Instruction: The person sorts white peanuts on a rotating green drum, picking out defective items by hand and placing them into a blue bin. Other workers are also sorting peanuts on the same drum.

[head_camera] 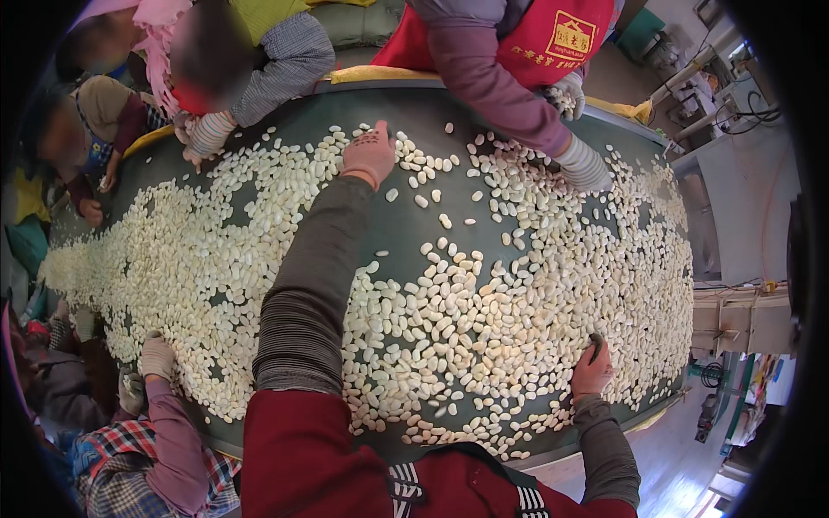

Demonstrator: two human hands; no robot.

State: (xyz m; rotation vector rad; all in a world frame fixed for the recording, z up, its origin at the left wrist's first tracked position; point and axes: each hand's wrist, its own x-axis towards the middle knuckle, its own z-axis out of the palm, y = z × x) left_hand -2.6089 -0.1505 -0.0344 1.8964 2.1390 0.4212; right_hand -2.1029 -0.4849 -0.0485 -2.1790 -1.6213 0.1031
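Observation:
Pale white beans (pixel 447 311) lie spread over a dark green belt (pixel 414 226) in front of me. My left hand (pixel 370 154), in a pink glove, reaches far across and rests at the beans near the opposite side. One finger points away from me; the undersides of the fingers are hidden. Close to the near right side, my right hand (pixel 591 370) touches the beans, also gloved in pink, with a dark fingertip. Whether either hand has beans in it cannot be made out.
Opposite, a co-worker's striped-gloved hand (pixel 584 167) reaches into the beans; the other gloved hand (pixel 567 97) holds several. Another person's gloved hand (pixel 210 135) is at the far left edge. A co-worker's gloved hand (pixel 157 357) works on my left. Machinery (pixel 725 317) stands beyond the right end.

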